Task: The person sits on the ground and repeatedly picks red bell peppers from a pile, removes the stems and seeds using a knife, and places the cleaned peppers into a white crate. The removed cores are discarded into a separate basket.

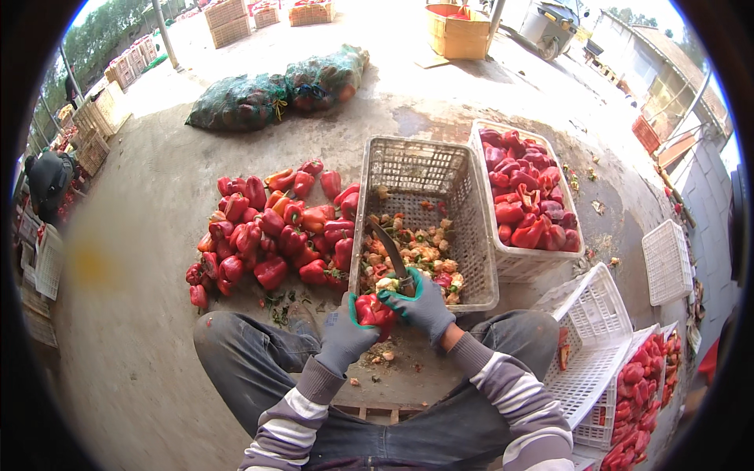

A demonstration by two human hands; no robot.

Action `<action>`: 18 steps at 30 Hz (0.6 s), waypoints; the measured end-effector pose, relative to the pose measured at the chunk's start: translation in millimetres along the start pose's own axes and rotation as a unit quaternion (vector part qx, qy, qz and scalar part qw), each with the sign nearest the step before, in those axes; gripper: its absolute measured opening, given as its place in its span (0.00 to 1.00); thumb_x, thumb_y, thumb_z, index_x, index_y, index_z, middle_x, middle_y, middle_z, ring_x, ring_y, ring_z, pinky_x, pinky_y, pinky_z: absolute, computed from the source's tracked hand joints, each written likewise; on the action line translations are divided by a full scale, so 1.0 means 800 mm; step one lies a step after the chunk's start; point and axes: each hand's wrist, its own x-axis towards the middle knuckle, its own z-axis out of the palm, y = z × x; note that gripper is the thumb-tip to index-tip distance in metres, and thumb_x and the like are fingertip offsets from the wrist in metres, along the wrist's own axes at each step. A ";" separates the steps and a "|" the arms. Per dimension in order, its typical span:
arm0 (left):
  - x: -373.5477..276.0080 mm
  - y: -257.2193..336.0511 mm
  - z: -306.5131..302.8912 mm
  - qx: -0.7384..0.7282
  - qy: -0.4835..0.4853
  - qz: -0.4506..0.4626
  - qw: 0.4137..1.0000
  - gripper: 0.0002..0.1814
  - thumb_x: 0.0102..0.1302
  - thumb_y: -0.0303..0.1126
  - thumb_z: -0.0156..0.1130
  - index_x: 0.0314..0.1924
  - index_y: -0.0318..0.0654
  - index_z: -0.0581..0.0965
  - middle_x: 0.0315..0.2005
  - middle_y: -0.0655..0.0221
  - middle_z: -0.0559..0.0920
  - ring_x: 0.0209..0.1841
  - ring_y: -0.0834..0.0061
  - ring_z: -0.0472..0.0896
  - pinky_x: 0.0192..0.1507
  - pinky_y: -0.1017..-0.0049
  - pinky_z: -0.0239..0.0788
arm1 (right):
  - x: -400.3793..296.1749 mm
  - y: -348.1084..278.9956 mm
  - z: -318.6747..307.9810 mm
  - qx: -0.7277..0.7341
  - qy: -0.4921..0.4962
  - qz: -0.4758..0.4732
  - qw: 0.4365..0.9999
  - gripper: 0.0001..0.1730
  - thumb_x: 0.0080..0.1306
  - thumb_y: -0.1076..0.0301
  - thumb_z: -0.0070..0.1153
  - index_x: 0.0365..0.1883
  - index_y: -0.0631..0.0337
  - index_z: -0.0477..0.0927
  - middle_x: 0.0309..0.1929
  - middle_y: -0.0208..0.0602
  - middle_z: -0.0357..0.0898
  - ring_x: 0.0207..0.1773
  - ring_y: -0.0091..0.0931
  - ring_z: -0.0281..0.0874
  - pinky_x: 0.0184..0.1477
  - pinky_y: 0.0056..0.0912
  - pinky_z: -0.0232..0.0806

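Note:
My left hand (349,334), in a grey glove with green-coated fingers, grips a red bell pepper (374,315) just in front of the near rim of a plastic crate (485,259). In a matching glove, my right hand (425,306) holds a knife with a curved blade (390,246) by its handle, the blade pointing up and away over the crate. A pale pepper core (387,285) shows at the fingers of my right hand, above the pepper. Cut cores and stems (421,253) lie in the crate. Left of it, whole red peppers (271,222) are heaped on the ground.
Right of the crate stands another crate of opened red peppers (524,188). White crates (595,329) sit by my right knee, near more cut peppers (637,382). Green mesh sacks (241,103) lie farther ahead. Another person (50,182) is at far left.

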 end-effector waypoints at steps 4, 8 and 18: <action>-0.005 0.002 -0.001 0.016 0.002 0.002 1.000 0.32 0.44 0.50 0.71 0.46 0.40 0.72 0.34 0.59 0.81 0.39 0.62 0.82 0.39 0.68 0.71 | -0.001 -0.005 0.003 -0.154 0.018 -0.036 0.987 0.29 0.52 0.50 0.68 0.44 0.59 0.74 0.35 0.42 0.81 0.39 0.38 0.81 0.40 0.37 0.70; -0.009 0.000 0.005 0.059 0.033 0.003 0.998 0.31 0.43 0.48 0.72 0.44 0.39 0.72 0.33 0.58 0.81 0.39 0.62 0.82 0.40 0.67 0.71 | -0.005 -0.008 0.008 -0.145 0.023 0.017 0.989 0.25 0.56 0.53 0.66 0.43 0.61 0.73 0.34 0.39 0.82 0.36 0.33 0.82 0.37 0.34 0.70; 0.026 -0.048 0.029 -0.374 0.018 0.011 0.927 0.21 0.49 0.26 0.69 0.42 0.37 0.69 0.38 0.69 0.77 0.40 0.80 0.76 0.45 0.77 0.70 | 0.025 -0.002 -0.043 0.297 0.155 0.132 0.933 0.07 0.64 0.71 0.54 0.39 0.60 0.76 0.25 0.30 0.77 0.15 0.17 0.65 0.16 0.22 0.60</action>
